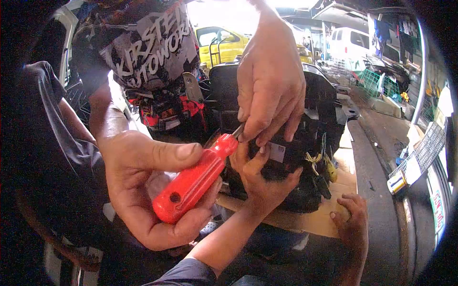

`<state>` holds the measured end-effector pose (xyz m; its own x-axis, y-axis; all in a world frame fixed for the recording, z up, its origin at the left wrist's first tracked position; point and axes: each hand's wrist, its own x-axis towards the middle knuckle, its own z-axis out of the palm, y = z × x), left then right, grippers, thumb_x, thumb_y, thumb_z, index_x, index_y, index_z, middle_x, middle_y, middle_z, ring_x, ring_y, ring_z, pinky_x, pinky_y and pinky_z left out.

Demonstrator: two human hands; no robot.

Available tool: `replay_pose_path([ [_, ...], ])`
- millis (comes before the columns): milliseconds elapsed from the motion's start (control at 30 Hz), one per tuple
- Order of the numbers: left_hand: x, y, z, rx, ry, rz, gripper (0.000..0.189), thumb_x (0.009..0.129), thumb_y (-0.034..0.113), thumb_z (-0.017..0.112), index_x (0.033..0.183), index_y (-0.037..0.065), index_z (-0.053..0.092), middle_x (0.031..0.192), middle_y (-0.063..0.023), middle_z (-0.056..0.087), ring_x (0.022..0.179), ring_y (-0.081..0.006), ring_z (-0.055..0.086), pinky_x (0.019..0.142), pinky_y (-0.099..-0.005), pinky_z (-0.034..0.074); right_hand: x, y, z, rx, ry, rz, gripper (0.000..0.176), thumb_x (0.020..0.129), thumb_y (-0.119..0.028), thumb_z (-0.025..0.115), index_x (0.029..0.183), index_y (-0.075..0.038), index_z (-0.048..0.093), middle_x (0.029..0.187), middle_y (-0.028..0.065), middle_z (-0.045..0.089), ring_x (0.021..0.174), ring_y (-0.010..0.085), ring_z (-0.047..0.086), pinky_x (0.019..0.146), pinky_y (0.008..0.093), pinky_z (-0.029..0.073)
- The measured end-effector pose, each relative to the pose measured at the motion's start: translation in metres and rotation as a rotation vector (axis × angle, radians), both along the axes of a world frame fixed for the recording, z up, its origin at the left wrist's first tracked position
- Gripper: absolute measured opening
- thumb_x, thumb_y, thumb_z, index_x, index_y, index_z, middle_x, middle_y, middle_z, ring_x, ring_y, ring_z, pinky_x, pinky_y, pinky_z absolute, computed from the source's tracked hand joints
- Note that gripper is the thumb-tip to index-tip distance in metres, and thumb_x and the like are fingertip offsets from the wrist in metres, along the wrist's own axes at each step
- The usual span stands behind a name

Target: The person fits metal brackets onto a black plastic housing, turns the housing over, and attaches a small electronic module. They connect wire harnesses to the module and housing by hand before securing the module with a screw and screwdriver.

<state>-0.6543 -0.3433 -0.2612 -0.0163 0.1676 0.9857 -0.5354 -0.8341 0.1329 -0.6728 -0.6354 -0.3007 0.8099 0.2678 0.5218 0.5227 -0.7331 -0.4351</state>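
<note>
My left hand (265, 178) reaches in from the bottom, fingers and thumb spread against a black plastic unit (310, 124) with a white label (277, 152). My right hand (353, 219) rests by the edge of the cardboard (346, 167), fingers apart and slightly bent, holding nothing. Above my left hand, another person's hand (152, 186) grips a red-handled screwdriver (191, 178). A second hand (274, 81) from above pinches its metal shaft near the handle. The screwdriver's tip is hidden behind those fingers. Yellow wires (315, 158) hang at the unit's right side.
The other person's printed shirt (148, 47) fills the upper left. A yellow vehicle (219, 45) and a white van (350, 43) stand behind. To the right are a green wire basket (377, 83), a grey perforated strip (420, 150) and a pole (422, 81).
</note>
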Motion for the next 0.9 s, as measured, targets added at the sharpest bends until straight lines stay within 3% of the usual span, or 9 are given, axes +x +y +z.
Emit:
replay_pose_path([
  [133, -0.0017, -0.0035, 0.0, -0.029, 0.009, -0.001, 0.091, 0.071, 0.023, 0.096, 0.145, 0.011, 0.044, 0.153, -0.0307, 0.04, 0.141, -0.0471, 0.045, 0.117, -0.0549, 0.038, -0.0006, 0.0005, 0.0008, 0.009, 0.01, -0.004, 0.044, 0.072, -0.005, 0.084, 0.114, 0.0, 0.072, 0.128, 0.0192, 0.065, 0.124, 0.0379, 0.059, 0.111, 0.0465, 0.046],
  [533, 0.0014, -0.0003, -0.0007, -0.012, -0.001, 0.003, 0.091, 0.075, 0.037, 0.096, 0.144, 0.009, 0.044, 0.155, -0.0313, 0.039, 0.141, -0.0451, 0.046, 0.117, -0.0542, 0.038, -0.0034, 0.0021, 0.0061, 0.013, 0.022, 0.001, 0.043, 0.073, -0.005, 0.082, 0.114, 0.0, 0.072, 0.127, 0.0195, 0.066, 0.124, 0.038, 0.058, 0.111, 0.0471, 0.045],
  [900, 0.0009, -0.0002, -0.003, -0.018, 0.032, 0.029, 0.091, 0.076, 0.039, 0.095, 0.144, 0.007, 0.044, 0.156, -0.0324, 0.037, 0.142, -0.0458, 0.044, 0.119, -0.055, 0.034, -0.0017, 0.0009, 0.0063, 0.017, 0.041, 0.013, 0.043, 0.074, -0.005, 0.082, 0.114, 0.001, 0.072, 0.129, 0.02, 0.065, 0.124, 0.0381, 0.059, 0.111, 0.0468, 0.046],
])
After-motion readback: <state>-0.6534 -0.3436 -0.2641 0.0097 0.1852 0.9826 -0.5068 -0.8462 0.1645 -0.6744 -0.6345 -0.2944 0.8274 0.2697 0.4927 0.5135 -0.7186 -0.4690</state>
